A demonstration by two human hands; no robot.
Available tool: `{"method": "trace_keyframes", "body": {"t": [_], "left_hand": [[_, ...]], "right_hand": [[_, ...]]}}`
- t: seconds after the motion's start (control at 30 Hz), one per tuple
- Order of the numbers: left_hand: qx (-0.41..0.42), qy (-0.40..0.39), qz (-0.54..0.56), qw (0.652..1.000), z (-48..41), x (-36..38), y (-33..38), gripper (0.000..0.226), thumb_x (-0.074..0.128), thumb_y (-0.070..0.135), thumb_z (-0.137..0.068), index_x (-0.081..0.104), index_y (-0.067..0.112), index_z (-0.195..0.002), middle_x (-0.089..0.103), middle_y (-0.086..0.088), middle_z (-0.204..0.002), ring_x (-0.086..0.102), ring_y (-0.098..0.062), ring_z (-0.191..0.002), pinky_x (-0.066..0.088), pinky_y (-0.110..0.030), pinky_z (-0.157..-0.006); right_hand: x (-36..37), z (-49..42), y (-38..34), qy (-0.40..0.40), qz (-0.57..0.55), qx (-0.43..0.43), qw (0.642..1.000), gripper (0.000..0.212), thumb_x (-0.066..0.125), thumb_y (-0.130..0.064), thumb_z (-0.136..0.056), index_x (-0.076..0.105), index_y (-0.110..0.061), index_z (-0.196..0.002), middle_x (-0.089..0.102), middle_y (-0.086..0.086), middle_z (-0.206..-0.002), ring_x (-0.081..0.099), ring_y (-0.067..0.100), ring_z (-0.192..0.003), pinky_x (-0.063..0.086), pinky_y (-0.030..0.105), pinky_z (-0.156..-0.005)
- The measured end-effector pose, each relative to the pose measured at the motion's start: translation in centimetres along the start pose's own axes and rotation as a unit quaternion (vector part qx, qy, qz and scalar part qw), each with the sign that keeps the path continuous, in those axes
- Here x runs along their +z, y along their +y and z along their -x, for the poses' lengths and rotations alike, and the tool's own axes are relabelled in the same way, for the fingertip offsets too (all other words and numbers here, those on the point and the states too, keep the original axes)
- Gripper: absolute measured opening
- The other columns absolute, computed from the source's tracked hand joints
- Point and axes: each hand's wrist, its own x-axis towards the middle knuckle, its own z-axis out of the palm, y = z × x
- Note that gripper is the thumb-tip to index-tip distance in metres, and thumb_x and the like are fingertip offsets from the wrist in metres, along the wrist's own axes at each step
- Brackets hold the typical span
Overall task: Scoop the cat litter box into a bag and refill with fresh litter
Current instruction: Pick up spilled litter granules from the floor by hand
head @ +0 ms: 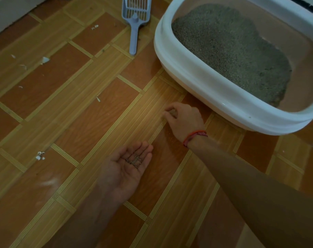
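While the left hand [124, 167] lies palm up just over the floor [66, 108], fingers relaxed and slightly cupped, a small cluster of grey litter grains [133, 161] sits loose in the palm. Right hand [185, 119] is palm down, fingers curled with thumb and forefinger tips bunched together at the floor; cannot tell if a grain is between them. Red thread [195, 137] is wrapped round the right wrist.

Floor is smooth, wood-grain patterned sheet or tile: orange-brown rectangles set between lighter tan strips with thin pale lines. Small white scraps [40, 155] lie scattered over its left half, ragged and irregular, and there is a faint whitish smear near the lower left.

Litter box [191, 76] stands on the floor at upper right, just beyond the right hand and apart from it. It is glossy plastic, a rounded rectangle with a thick white rolled rim over a pale pinkish tub. The litter [229, 51] inside is grey-brown, fine and gritty, heaped unevenly, leaving bare tub wall along the right and near end.

Scoop [136, 18] lies flat on the floor left of the box, not touching it: pale blue-grey plastic, slotted head, straight handle pointing toward the camera.
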Motion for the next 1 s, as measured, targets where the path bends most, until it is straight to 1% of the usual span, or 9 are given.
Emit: {"method": "trace_keyframes", "body": {"t": [0.13,0.3,0.43,0.57,0.7,0.83,0.93,1.0], "left_hand": [[-0.003,-0.001,0.003,1.0,-0.1,0.0,0.0,0.047,0.041,0.02,-0.1,0.075,-0.007,-0.081,0.072,-0.022,-0.106,0.072,-0.034,-0.098,0.06,-0.045,-0.078],[-0.004,-0.001,0.015,1.0,-0.3,-0.2,0.1,0.047,0.042,0.02,-0.099,0.076,-0.006,-0.079,0.073,-0.022,-0.104,0.073,-0.033,-0.097,0.06,-0.045,-0.08],[-0.006,-0.001,0.011,1.0,-0.1,-0.1,0.1,0.039,0.043,0.019,-0.099,0.072,-0.007,-0.092,0.071,-0.022,-0.11,0.072,-0.033,-0.1,0.059,-0.046,-0.082],[-0.004,0.001,0.015,1.0,0.0,0.0,0.1,0.045,0.043,0.019,-0.1,0.075,-0.007,-0.082,0.071,-0.023,-0.11,0.072,-0.033,-0.1,0.057,-0.048,-0.083],[-0.002,0.0,0.021,1.0,0.1,-0.1,0.1,0.047,0.042,0.02,-0.1,0.076,-0.006,-0.082,0.072,-0.022,-0.11,0.072,-0.033,-0.1,0.058,-0.047,-0.083],[0.0,0.0,0.019,1.0,0.5,0.0,0.2,0.04,0.039,0.02,-0.101,0.068,-0.007,-0.099,0.071,-0.022,-0.11,0.072,-0.032,-0.099,0.058,-0.046,-0.083],[0.005,-0.01,0.02,1.0,0.6,0.0,0.2,0.038,0.038,0.021,-0.101,0.064,-0.007,-0.105,0.072,-0.021,-0.107,0.073,-0.028,-0.095,0.06,-0.041,-0.083],[0.009,-0.022,0.014,1.0,0.7,-0.2,0.2,0.037,0.038,0.022,-0.102,0.063,-0.004,-0.108,0.073,-0.016,-0.102,0.073,-0.025,-0.091,0.061,-0.036,-0.08]], "right_hand": [[0.6,-0.3,0.0,-0.001,0.004,0.006,1.0,0.012,0.059,-0.042,-0.092,0.068,-0.035,-0.09,0.066,-0.015,-0.085,0.062,0.008,-0.082,0.056,0.035,-0.075],[0.8,-0.4,-0.2,-0.005,0.016,-0.002,1.0,0.012,0.058,-0.039,-0.093,0.068,-0.032,-0.089,0.066,-0.013,-0.085,0.062,0.01,-0.083,0.056,0.035,-0.075],[1.0,-0.7,-0.4,-0.01,0.052,-0.011,0.999,0.017,0.052,-0.038,-0.095,0.064,-0.028,-0.088,0.068,-0.007,-0.084,0.063,0.016,-0.08,0.054,0.035,-0.071],[0.6,-0.6,-0.9,-0.032,0.075,-0.013,0.997,0.018,0.046,-0.034,-0.098,0.06,-0.026,-0.088,0.065,-0.004,-0.079,0.061,0.018,-0.076,0.048,0.031,-0.066],[0.1,0.5,-1.9,-0.033,0.036,-0.032,0.998,0.016,0.044,-0.033,-0.097,0.056,-0.025,-0.09,0.062,-0.005,-0.073,0.06,0.018,-0.07,0.053,0.039,-0.065],[-0.1,3.4,-3.4,-0.046,-0.023,-0.088,0.995,0.013,0.045,-0.03,-0.097,0.054,-0.024,-0.09,0.049,-0.008,-0.056,0.052,0.012,-0.055,0.05,0.041,-0.058],[-0.3,5.8,-4.4,-0.082,-0.056,-0.107,0.989,0.012,0.046,-0.03,-0.096,0.055,-0.026,-0.092,0.05,-0.009,-0.056,0.052,0.011,-0.057,0.049,0.041,-0.06],[-0.4,7.1,-4.8,-0.115,-0.066,-0.116,0.984,0.012,0.045,-0.031,-0.097,0.056,-0.027,-0.094,0.056,-0.008,-0.062,0.056,0.013,-0.062,0.05,0.041,-0.062]]}}
